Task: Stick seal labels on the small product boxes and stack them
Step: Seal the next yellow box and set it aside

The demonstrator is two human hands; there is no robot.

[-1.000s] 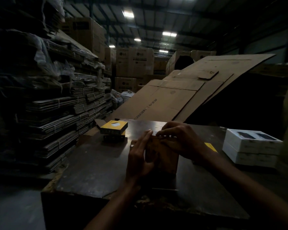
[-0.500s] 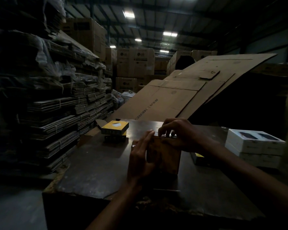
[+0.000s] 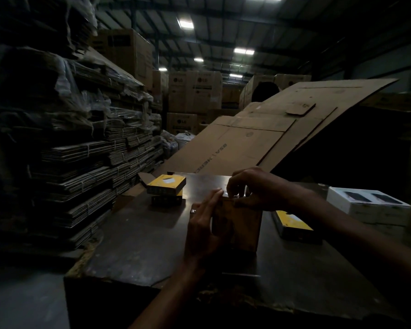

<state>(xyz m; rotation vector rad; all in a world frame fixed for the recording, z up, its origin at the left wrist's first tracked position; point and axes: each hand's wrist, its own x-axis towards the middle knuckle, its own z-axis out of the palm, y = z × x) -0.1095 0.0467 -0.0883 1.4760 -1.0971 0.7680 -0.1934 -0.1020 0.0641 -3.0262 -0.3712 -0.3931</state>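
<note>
The upright box (image 3: pixel 236 224) stands mid-counter (image 3: pixel 138 245), well back from the worn front edge. Left hand (image 3: pixel 203 224) braces its side, grip released, fingers straight. Right hand (image 3: pixel 254 188) pinches at its top edge. Stacked yellow boxes (image 3: pixel 166 187) lie behind left; a flat yellow box (image 3: pixel 294 222) and white cartons (image 3: pixel 368 204) lie right.

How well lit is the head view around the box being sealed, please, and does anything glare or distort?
Head view: very dim; the upright box and both hands, left hand and right hand, sit in shadow, so any label is unreadable; ceiling lights blow out white; a faint sheen marks the table; wide-angle bending curves the cardboard stacks at the left edge.
</note>
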